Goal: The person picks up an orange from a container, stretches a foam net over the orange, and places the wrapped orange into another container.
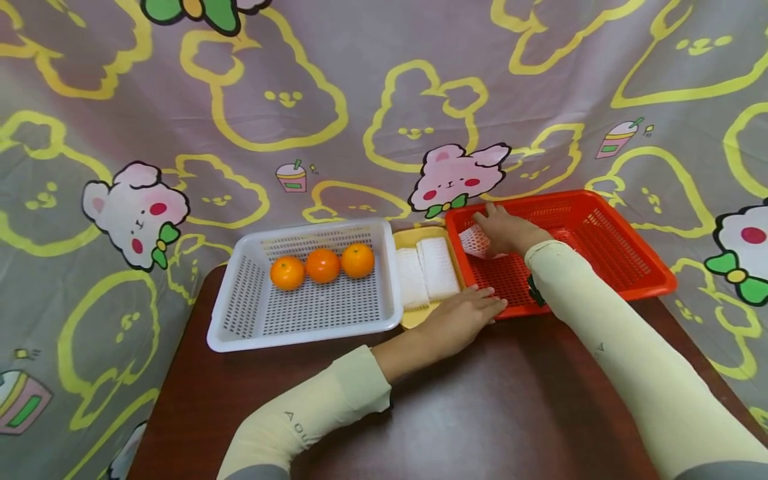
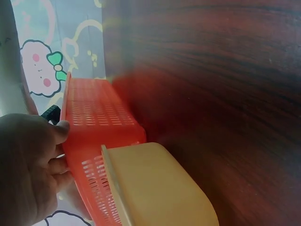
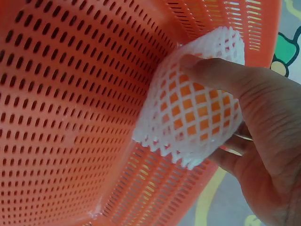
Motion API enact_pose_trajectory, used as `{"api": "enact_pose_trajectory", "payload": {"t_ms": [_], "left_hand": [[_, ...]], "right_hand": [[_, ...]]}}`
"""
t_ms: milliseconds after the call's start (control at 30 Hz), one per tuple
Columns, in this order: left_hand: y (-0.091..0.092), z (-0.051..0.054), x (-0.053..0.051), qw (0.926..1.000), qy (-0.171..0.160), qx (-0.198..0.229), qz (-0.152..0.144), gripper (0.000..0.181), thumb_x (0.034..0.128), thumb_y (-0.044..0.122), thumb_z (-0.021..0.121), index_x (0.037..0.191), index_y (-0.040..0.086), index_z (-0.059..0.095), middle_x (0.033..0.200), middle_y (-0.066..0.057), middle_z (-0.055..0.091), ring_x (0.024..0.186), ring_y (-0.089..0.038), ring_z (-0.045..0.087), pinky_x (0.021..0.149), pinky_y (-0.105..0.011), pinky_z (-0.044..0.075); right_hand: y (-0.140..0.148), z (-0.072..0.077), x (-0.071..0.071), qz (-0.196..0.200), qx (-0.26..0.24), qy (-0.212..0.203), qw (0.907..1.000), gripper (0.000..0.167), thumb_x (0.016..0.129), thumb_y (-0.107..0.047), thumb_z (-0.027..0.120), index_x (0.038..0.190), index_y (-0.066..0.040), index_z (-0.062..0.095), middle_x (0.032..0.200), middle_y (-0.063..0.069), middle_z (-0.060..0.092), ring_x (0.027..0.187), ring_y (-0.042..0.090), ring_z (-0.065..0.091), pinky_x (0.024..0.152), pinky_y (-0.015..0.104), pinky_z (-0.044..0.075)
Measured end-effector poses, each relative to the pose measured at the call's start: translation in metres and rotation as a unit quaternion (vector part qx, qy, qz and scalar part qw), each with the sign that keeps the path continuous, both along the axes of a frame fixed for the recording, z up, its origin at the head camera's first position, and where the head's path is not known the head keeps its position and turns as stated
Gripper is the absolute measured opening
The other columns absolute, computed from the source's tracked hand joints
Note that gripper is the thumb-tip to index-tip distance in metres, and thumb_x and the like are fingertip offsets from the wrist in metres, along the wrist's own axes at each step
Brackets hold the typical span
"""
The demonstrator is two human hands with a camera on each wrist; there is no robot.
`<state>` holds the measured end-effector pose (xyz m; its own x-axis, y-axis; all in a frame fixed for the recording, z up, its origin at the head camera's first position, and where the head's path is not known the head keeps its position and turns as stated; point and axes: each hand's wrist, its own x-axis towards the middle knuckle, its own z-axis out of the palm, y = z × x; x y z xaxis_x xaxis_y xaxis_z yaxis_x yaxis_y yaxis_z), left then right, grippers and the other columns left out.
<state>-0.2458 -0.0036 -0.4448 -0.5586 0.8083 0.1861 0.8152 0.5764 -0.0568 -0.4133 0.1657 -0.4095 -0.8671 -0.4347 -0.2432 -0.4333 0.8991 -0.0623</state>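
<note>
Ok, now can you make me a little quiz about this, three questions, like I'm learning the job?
1. Count: how many round orange fruits sit in the white perforated plastic basket?

2. Choose: what covers the round orange fruit held by the person's right hand?
A) a clear plastic bag
B) a white stretchy mesh sleeve
C) a sheet of brown paper

3. True or false: the yellow plastic tray stands between the white basket and the red perforated plastic basket.

Key: 1. Three. 2. B. 3. True.
</note>
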Motion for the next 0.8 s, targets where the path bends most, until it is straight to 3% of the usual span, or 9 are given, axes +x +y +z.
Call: {"api": "enact_pose_trajectory", "payload": {"t_ms": [267,467,800], "left_hand": [[-0.0008,-0.0049,0.0007,0.9997,0.018,-0.014,0.002,0.04,0.1075,0.021,0.053,0.147,0.016,0.057,0.15,0.003,0.058,0.145,-0.014,0.047,0.124,-0.032,0.033],[-0.0006,-0.0051,0.0005,0.9992,0.038,-0.007,0.004,0.039,0.1083,0.023,0.051,0.146,0.017,0.058,0.149,0.004,0.058,0.144,-0.014,0.049,0.122,-0.032,0.036],[-0.0003,-0.0053,0.0017,0.9991,0.041,-0.01,0.005,0.041,0.1078,0.028,0.053,0.146,0.015,0.058,0.149,0.002,0.059,0.143,-0.014,0.05,0.122,-0.032,0.037]], "right_hand": [[0.0052,-0.0068,-0.0021,0.001,0.001,-0.034,0.9994,0.085,0.085,-0.015,0.083,0.155,0.0,0.036,0.157,0.032,0.033,0.148,0.052,0.029,0.117,0.067,0.033],[0.009,-0.0072,-0.004,0.0,-0.002,-0.031,0.9995,0.083,0.087,-0.015,0.082,0.154,0.0,0.037,0.157,0.031,0.035,0.146,0.051,0.033,0.117,0.066,0.034],[0.0075,-0.0063,-0.002,0.005,0.011,-0.032,0.9994,0.089,0.089,-0.017,0.08,0.157,0.006,0.028,0.16,0.034,0.029,0.149,0.053,0.026,0.12,0.065,0.029]]}}
